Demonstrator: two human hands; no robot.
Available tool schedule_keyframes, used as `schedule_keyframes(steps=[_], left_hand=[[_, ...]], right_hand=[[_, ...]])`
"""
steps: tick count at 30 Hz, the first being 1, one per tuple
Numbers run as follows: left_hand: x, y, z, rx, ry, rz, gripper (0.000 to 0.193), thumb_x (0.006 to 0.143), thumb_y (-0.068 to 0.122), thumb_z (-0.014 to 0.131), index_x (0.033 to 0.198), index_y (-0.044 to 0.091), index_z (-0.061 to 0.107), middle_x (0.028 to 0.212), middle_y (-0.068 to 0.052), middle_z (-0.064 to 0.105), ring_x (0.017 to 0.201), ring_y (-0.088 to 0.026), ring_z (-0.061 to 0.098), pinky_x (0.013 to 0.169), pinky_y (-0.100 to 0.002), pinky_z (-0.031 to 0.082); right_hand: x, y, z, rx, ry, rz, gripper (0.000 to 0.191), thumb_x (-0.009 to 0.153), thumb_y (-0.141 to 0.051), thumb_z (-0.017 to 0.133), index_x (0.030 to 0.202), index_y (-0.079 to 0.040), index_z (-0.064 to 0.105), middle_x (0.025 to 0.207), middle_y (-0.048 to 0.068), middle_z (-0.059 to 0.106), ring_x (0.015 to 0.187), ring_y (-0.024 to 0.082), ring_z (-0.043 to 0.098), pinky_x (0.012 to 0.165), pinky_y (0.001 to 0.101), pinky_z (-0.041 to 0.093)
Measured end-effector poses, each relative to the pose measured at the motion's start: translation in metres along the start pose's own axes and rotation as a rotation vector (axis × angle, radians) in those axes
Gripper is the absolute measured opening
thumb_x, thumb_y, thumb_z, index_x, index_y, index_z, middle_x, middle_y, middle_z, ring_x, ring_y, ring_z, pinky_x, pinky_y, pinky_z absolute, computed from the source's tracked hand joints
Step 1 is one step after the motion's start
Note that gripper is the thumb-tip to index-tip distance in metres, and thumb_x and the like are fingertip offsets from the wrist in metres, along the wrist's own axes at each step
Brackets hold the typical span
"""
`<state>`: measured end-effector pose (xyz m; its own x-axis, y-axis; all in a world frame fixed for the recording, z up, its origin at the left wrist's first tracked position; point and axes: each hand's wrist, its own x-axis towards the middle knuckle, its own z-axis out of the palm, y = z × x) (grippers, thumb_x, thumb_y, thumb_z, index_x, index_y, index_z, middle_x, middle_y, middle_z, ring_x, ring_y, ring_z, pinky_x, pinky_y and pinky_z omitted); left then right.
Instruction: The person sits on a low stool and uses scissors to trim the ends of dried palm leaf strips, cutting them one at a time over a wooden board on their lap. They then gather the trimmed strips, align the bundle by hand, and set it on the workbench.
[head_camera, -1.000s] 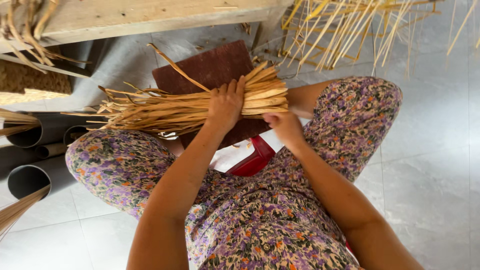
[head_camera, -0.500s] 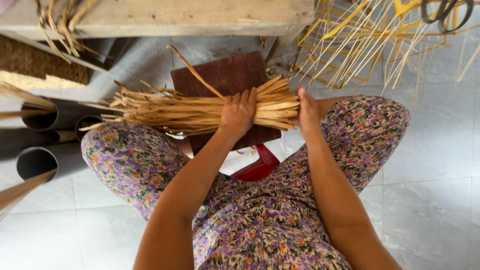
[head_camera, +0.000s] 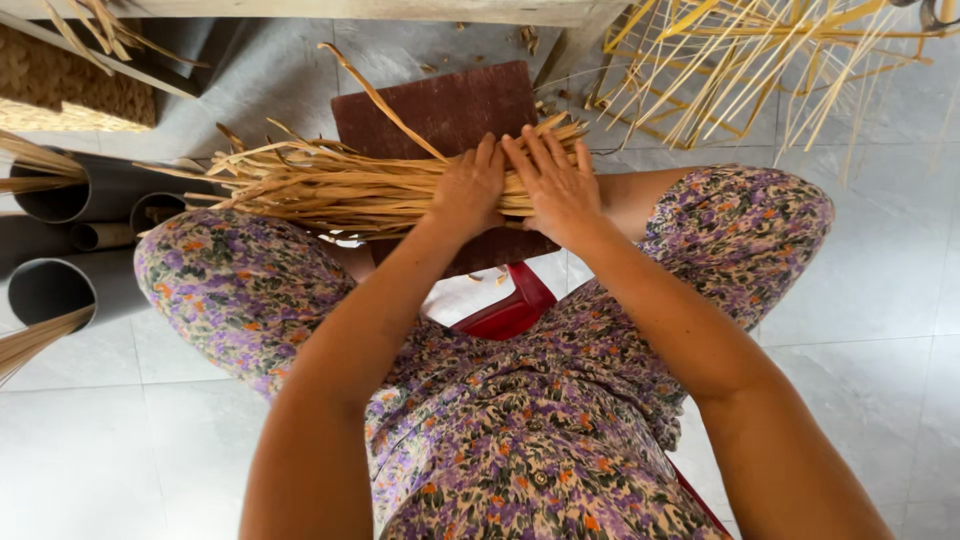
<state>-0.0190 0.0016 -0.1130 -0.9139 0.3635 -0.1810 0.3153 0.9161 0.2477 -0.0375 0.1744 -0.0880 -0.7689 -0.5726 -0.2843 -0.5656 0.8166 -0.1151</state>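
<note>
a: we see both hands on one bundle of dry straw-coloured strips (head_camera: 330, 190). our left hand (head_camera: 468, 192) is wrapped over the bundle near its right end, fingers curled down around it in a closed hold.

b: our right hand (head_camera: 556, 185) lies just beside the left one, touching it. its fingers are spread flat over the cut ends of the strips, pressing rather than gripping; whether the thumb closes underneath, we cannot tell.

a: the bundle lies crosswise above our knees, its loose tips fanning out to the left. beneath and beyond it lies a dark reddish-brown mat (head_camera: 445, 110).

b: at far right, a loose scatter of yellow strips (head_camera: 740, 70) rests on the pale tiled floor (head_camera: 880, 300). at left, grey pipes (head_camera: 60, 285) lie open-ended.

a: near us, a red stool (head_camera: 510, 310) shows between the legs in floral trousers (head_camera: 250, 290).
</note>
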Motion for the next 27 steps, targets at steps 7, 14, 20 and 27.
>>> schedule_keyframes(steps=[7, 14, 20, 27], left_hand=[[-0.016, -0.053, -0.06, 0.092, -0.389, -0.097, 0.145, 0.045, 0.06, 0.099, 0.16, 0.02, 0.021, 0.153, -0.016, 0.04, 0.137, -0.042, 0.042, 0.109, -0.068, 0.022], [-0.062, -0.054, -0.023, 0.26, -0.141, -0.149, 0.137, 0.046, 0.057, 0.097, 0.158, 0.012, 0.031, 0.117, -0.017, 0.064, 0.106, -0.036, 0.064, 0.094, -0.054, 0.045], [-0.062, -0.071, 0.013, 0.249, 0.218, -0.13, 0.078, 0.067, 0.026, 0.093, 0.135, 0.014, 0.057, 0.096, -0.007, 0.068, 0.087, -0.028, 0.069, 0.081, -0.044, 0.052], [-0.068, -0.071, -0.021, -0.024, 0.103, -0.089, 0.11, 0.055, 0.033, 0.097, 0.146, 0.003, 0.043, 0.12, -0.019, 0.063, 0.104, -0.037, 0.067, 0.092, -0.047, 0.053]], right_hand=[[0.006, 0.009, 0.007, -0.001, -0.038, -0.018, 0.135, 0.055, -0.044, 0.097, 0.164, -0.023, 0.02, 0.167, 0.009, 0.029, 0.149, 0.033, 0.031, 0.114, 0.0612, 0.028], [-0.002, -0.003, -0.001, -0.011, -0.1, 0.006, 0.144, 0.046, -0.047, 0.1, 0.159, -0.023, 0.015, 0.165, 0.015, 0.019, 0.149, 0.037, 0.022, 0.113, 0.0672, 0.017], [0.007, 0.007, 0.002, -0.006, 0.042, -0.07, 0.117, 0.06, -0.039, 0.096, 0.157, -0.022, 0.033, 0.155, 0.011, 0.041, 0.144, 0.033, 0.038, 0.116, 0.0633, 0.024], [0.008, 0.011, 0.003, 0.013, 0.193, -0.136, 0.103, 0.061, -0.036, 0.095, 0.149, -0.02, 0.045, 0.143, 0.01, 0.055, 0.137, 0.032, 0.047, 0.113, 0.0569, 0.031]])
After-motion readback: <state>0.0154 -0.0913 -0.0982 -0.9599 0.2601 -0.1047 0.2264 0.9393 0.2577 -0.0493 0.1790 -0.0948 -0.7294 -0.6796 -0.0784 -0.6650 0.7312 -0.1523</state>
